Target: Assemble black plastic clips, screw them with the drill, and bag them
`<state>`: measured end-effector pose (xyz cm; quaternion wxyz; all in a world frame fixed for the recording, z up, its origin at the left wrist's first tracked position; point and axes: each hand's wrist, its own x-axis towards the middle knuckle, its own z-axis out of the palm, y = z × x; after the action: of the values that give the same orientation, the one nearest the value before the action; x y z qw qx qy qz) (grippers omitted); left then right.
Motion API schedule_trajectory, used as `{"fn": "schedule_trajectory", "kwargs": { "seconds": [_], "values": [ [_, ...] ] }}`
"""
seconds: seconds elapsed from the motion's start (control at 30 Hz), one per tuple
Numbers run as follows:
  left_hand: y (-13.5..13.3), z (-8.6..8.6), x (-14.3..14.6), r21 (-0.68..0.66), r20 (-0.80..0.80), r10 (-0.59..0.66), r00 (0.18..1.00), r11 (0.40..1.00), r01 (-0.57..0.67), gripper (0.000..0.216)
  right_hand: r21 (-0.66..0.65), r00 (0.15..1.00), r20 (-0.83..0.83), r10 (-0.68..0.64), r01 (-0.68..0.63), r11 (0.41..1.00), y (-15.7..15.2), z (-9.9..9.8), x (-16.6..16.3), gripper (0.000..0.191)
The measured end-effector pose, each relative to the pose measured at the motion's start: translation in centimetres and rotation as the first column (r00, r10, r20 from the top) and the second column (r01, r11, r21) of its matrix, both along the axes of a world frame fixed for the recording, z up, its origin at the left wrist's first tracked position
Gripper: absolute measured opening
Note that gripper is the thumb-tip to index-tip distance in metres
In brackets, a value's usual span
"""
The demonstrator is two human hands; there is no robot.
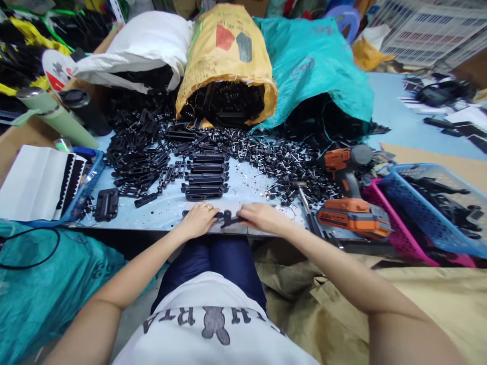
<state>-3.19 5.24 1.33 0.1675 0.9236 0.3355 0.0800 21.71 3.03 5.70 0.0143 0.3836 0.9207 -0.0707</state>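
At the table's front edge, my left hand (200, 220) is closed over a long black plastic part (185, 213), whose ends stick out on both sides of the fingers. Close by on the right, my right hand (258, 217) pinches a smaller black plastic piece (228, 219) with a rounded end. Whether the two pieces touch, I cannot make out. Just beyond the hands lies a neat row of black plastic bars (205, 178), side by side. Behind that row spread loose black parts (140, 167) on the left and a heap of black pins with metal shafts (281, 162) on the right.
White (148, 40), yellow (232, 45) and teal (312, 66) sacks gape toward me at the back. An orange cordless drill (348, 203) and a hammer (306, 203) lie at right, beside a blue basket (429, 213). Another blue basket (76, 200) and a green bottle (57, 116) stand left.
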Motion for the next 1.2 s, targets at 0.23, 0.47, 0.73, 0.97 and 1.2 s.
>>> {"fn": "schedule_trajectory", "kwargs": {
  "seconds": [0.23, 0.47, 0.73, 0.97, 1.2],
  "values": [
    [0.1, 0.4, 0.7, -0.036, 0.008, -0.043, 0.999, 0.998, 0.043, 0.06, -0.004, 0.978, 0.084, -0.191, 0.192, 0.981, -4.4, -2.7, -3.2, 0.04],
    [-0.2, -0.6, 0.4, 0.006, 0.057, 0.007, 0.998, 1.0, -0.007, 0.069, 0.014, 0.953, 0.088, -0.289, 0.289, 0.957, -5.0, -2.1, -4.4, 0.04],
    [-0.3, -1.0, 0.0, 0.035, 0.148, 0.014, 0.989, 0.999, -0.019, 0.043, 0.114, 0.961, 0.087, -0.262, 0.252, 0.961, -4.3, -0.5, -4.9, 0.037],
    [0.4, 0.3, 3.1, 0.036, 0.06, -0.055, 0.997, 0.998, 0.053, 0.056, 0.082, 0.961, -0.027, -0.274, 0.275, 0.958, -3.5, -3.3, -2.0, 0.041],
    [4.1, 1.2, 18.0, -0.055, 0.048, -0.125, 0.991, 0.99, 0.127, 0.031, 0.219, 0.628, -0.195, -0.753, 0.776, 0.591, -5.0, -4.1, 6.4, 0.029]
  ]
}}
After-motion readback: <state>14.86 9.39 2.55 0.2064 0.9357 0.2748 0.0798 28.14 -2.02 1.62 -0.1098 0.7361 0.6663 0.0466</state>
